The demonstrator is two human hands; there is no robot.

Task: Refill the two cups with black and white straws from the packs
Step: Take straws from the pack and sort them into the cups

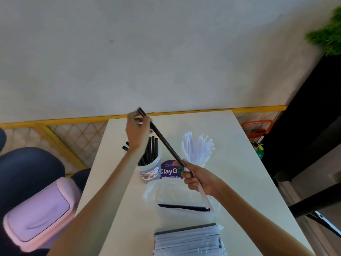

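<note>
Step, likely: stripping sleeve off long black plastic straw (166, 143), held slanting above clear plastic cup of black straws (151, 169). Left grip (137, 132) pinches top end; right grip (199, 180) clasps sleeved bottom end. Next: pull free, drop upright into cup.

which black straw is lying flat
The lone black straw lying on the clear plastic bag. The others stand in the labelled cup, and the slanted straw is held by the left hand and right hand.
</note>
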